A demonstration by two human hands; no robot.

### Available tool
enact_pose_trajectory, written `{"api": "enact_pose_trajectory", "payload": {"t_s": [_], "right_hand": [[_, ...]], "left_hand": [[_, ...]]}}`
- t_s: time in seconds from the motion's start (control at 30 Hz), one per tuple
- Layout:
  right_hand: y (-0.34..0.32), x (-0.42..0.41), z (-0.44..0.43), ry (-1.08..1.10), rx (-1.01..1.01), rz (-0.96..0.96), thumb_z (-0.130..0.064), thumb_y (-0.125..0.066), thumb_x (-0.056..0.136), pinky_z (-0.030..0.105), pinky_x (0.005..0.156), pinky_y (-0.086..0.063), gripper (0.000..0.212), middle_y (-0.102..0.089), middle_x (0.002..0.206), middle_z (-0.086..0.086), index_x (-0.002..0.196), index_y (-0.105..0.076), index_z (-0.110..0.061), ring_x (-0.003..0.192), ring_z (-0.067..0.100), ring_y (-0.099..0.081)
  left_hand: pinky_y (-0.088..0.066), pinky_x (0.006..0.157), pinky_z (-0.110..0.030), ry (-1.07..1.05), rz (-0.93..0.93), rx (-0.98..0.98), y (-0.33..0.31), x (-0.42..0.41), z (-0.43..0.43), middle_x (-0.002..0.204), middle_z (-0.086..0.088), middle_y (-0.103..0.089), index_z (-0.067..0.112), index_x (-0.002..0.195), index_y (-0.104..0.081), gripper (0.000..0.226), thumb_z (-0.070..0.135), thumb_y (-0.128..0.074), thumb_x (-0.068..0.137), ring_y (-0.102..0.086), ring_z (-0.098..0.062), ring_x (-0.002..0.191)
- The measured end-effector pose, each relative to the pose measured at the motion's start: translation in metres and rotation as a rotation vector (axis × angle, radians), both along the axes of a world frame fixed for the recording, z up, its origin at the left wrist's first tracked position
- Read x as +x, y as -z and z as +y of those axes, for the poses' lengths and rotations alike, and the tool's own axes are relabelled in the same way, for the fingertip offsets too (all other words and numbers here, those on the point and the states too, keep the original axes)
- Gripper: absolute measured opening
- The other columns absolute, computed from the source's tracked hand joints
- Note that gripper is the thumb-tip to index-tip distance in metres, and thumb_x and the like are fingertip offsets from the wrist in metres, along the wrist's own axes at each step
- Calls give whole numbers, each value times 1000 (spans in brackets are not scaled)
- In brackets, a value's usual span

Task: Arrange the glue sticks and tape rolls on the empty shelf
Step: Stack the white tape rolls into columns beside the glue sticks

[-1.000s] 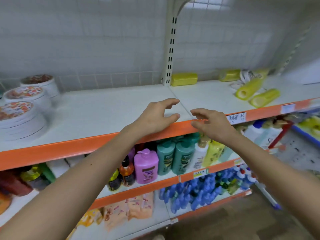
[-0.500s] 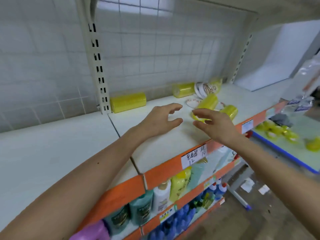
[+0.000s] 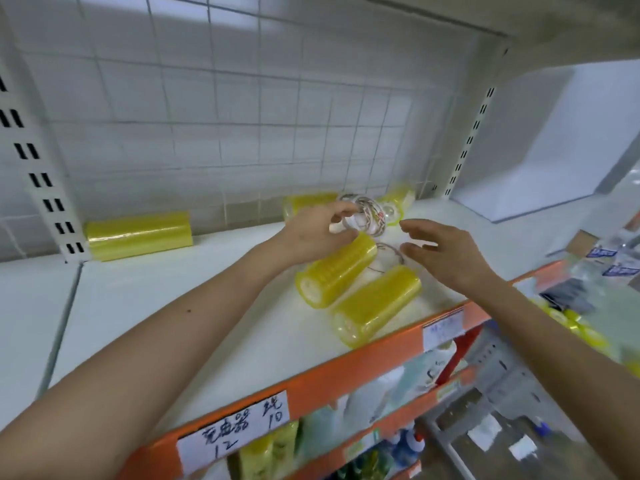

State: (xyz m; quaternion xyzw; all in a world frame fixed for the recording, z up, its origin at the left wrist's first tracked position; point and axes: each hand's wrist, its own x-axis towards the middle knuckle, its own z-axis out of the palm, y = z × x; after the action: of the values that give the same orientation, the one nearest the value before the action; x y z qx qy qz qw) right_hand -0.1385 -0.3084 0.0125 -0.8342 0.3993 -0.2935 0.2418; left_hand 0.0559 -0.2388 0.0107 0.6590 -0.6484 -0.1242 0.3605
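Two yellow-wrapped packs of tape rolls [image 3: 334, 275] [image 3: 375, 304] lie side by side near the shelf's front edge. A third yellow pack [image 3: 138, 235] rests against the back grid on the left, and two more [image 3: 308, 202] [image 3: 398, 199] lie at the back. Clear tape rolls with printed edges [image 3: 369, 218] stand behind the front packs; one flat roll [image 3: 389, 252] lies beside them. My left hand [image 3: 311, 235] reaches the clear rolls, forefinger and thumb spread around their near edge. My right hand [image 3: 446, 258] hovers with spread fingers over the flat roll, holding nothing.
The white shelf [image 3: 173, 306] has an orange front strip with a handwritten price label [image 3: 233, 427]. A slotted upright [image 3: 41, 181] divides the bays. Bottles fill the lower shelves [image 3: 346, 420]. Bagged goods and yellow items lie on a surface at the right [image 3: 588, 292].
The view has swung right and closer to the tape rolls. Both hands have moved forward over the shelf; my left hand has come up to the clear rolls.
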Motion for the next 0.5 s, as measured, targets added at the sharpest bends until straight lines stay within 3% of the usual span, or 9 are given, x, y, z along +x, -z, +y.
{"api": "enact_pose_trajectory", "payload": {"t_s": [0.1,0.17,0.27,0.37,0.5], "right_hand": [[1,-14,-45,-66,-38,46,-13,-63,84,-3,77,-32,35,-60,115,-3,118,-59,-18,96,5,-52],[2,-19,-72,-114,-45,76,-13,-63,84,-1,79,-30,35,-60,119,-1,118,-59,-17,100,8,-54],[8,-16,-103,-172,-13,81,-12,-63,83,0,78,-29,36,-61,120,-1,119,-58,-16,109,11,-56],[15,-2,-127,-240,30,47,-10,-64,82,2,81,-30,38,-61,121,0,120,-58,-15,105,6,-55],[25,19,-149,-340,-51,93,-9,-63,82,17,94,-36,40,-59,125,2,121,-58,-15,115,15,-54]], "left_hand": [[-41,91,-19,-95,-25,-34,-4,-15,-31,120,4,-62,22,123,-56,37,23,-59,87,-56,-14,112],[-36,83,-12,-170,-52,-48,-4,-22,-46,119,4,-63,23,123,-56,37,23,-60,86,-57,-13,111],[-37,90,-18,-256,-84,-22,0,-23,-65,121,0,-63,21,126,-54,40,23,-60,86,-57,-16,113],[-40,93,-23,-334,-96,11,2,-14,-81,120,-6,-62,14,124,-55,41,27,-59,85,-57,-21,114],[-37,94,-26,-368,-251,85,4,5,-98,126,-9,-59,10,126,-52,41,23,-57,88,-53,-25,116]]}}
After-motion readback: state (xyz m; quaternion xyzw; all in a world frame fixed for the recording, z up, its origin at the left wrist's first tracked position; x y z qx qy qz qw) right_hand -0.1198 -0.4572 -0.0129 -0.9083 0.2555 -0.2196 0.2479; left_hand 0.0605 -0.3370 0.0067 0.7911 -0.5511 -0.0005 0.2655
